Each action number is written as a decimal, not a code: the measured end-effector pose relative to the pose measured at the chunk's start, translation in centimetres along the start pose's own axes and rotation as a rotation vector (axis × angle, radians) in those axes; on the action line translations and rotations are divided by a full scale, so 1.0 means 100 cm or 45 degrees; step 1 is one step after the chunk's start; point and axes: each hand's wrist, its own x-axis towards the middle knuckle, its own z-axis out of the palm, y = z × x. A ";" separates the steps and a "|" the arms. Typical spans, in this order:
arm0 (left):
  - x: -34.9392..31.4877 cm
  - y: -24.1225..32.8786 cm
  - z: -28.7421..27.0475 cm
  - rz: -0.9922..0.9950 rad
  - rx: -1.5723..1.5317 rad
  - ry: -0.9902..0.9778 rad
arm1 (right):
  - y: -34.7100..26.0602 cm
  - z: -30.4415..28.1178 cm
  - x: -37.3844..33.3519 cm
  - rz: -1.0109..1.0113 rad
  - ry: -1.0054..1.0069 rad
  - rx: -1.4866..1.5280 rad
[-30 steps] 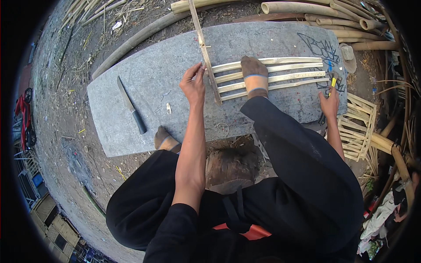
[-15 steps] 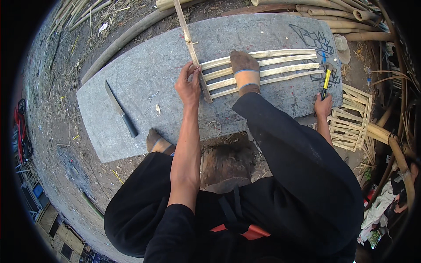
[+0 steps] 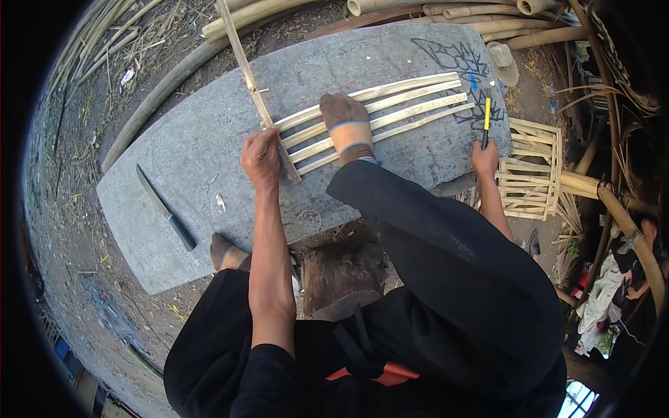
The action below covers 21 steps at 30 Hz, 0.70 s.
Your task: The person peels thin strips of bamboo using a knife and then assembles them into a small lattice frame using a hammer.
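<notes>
My left hand (image 3: 262,159) pinches a long bamboo crosspiece (image 3: 245,68) near its lower part. Several pale bamboo slats (image 3: 411,104) run to the right from that crosspiece, fanned a little apart on the grey board (image 3: 390,56). My right foot (image 3: 347,125), in a brown and tan sock, presses down on the slats. Over the board's right edge, my right hand (image 3: 486,159) grips a hammer (image 3: 486,115) by its black and yellow handle, the head pointing away from me. The exact joint under my left fingers is hidden.
A knife (image 3: 166,209) with a dark handle lies on the board's left part, by my left foot (image 3: 228,252). A slatted bamboo frame (image 3: 529,171) stands right of the board. Bamboo poles (image 3: 488,21) lie behind it. A wooden stump (image 3: 341,275) is between my legs.
The whole view has swung, so the board and slats sit farther left in it. My left hand keeps its hold on the crosspiece, and my right hand still holds the hammer.
</notes>
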 end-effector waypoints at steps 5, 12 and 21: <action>0.011 0.002 -0.022 -0.198 -0.035 0.160 | -0.096 -0.048 -0.033 0.220 -0.610 0.940; 0.007 -0.008 -0.011 -0.414 -0.349 0.100 | -0.188 -0.051 -0.077 -0.471 -1.032 1.074; 0.006 0.002 -0.008 -0.345 -0.201 0.022 | -0.231 -0.050 -0.096 -0.896 -1.035 0.944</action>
